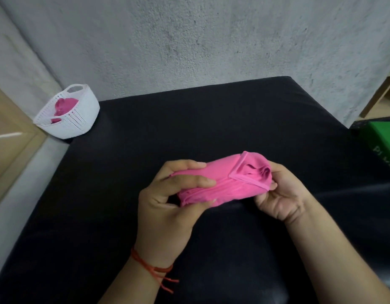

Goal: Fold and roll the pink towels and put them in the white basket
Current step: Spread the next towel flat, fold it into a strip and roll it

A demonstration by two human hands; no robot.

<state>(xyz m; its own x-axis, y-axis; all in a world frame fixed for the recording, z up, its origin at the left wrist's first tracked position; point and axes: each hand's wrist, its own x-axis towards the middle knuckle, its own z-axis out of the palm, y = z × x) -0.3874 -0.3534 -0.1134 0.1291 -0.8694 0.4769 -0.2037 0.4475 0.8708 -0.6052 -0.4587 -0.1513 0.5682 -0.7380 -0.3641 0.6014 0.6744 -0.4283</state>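
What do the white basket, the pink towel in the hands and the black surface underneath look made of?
White perforated basket: looks like moulded plastic, matt, given its regular grid of holes and cut-out handle. Pink rolled towel: soft thin cloth, possibly microfibre; it creases and has a stitched hem. Black padded surface: probably faux leather or vinyl, judging by its soft sheen and rounded edge.

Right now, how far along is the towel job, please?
Done: pink cloth already lies in the white basket. In hand: the left hand and right hand hold a rolled pink towel over the black cushioned surface. Left: getting that roll into the basket.
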